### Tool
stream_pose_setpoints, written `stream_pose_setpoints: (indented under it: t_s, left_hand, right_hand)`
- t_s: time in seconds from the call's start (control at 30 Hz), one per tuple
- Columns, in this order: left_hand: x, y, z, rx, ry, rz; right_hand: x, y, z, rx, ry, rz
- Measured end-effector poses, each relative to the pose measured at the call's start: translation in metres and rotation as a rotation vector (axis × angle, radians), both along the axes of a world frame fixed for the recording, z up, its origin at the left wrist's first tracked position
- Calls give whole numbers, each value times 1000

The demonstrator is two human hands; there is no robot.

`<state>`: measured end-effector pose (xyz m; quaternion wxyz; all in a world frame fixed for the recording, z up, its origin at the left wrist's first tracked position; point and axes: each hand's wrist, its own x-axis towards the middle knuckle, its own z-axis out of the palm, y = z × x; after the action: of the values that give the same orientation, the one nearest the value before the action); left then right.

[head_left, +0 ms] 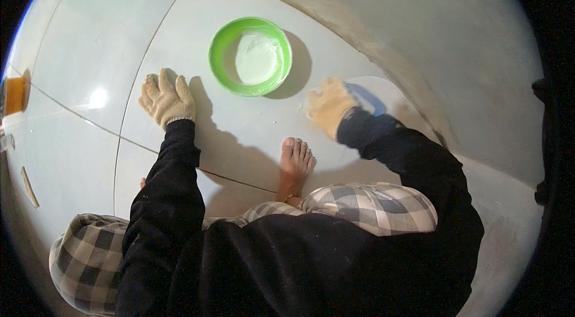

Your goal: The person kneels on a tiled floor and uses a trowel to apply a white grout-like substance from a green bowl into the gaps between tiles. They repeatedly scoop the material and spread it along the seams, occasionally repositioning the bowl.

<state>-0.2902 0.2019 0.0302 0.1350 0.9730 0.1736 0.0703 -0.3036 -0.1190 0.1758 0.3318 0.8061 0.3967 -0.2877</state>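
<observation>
My left hand (168,100), in a cream knitted work glove, lies palm down on the pale floor tiles (78,149) with its fingers spread. To its right stands a green bowl (219,68) holding a thick white paste (259,56). My right hand (330,106), gloved the same way, is low over the tiles to the lower right of the bowl. Motion blurs it, but its fingers look curled inward. Whatever it may hold is hidden under the glove. A bluish patch (372,101) beside its wrist is perhaps shadow. Small white specks dot the tile near this hand.
A grey wall (431,35) meets the floor beyond the bowl and along the right. My bare foot (294,167) rests on the tiles between my arms. At the far left are an orange-brown object (15,96) and a thin strip (29,187).
</observation>
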Motion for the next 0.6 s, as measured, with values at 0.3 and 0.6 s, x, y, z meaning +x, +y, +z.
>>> stream_pose_setpoints:
  t_s: [0.3, 0.6]
  left_hand:
    - [9, 8, 27, 252, 54, -9]
    - [7, 21, 39, 353, -58, -73]
  right_hand:
    - [-28, -199, 38, 1229, 584, -1870]
    - [-53, -137, -39, 1674, -545, -1832]
